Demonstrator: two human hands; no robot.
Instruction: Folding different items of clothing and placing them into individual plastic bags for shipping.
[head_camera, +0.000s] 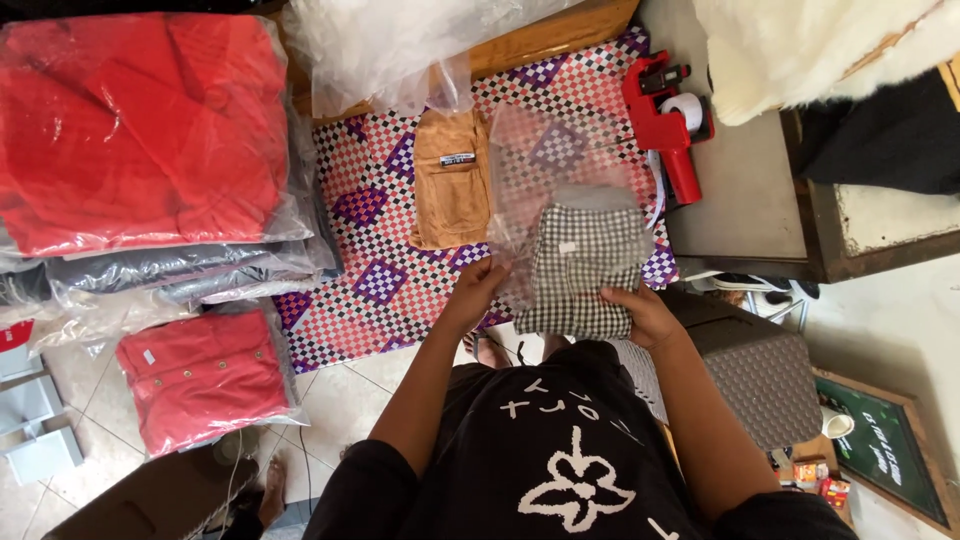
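My left hand (478, 285) pinches the clear bag (545, 160) open at six o'clock on the checked cloth (375, 215), while my right hand (645, 312) grips the folded checked shirt (580, 270), half inside.

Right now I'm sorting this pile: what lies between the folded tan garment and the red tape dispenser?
In the head view, the clear plastic bag lies between the tan garment and red tape dispenser, over the checkered cloth.
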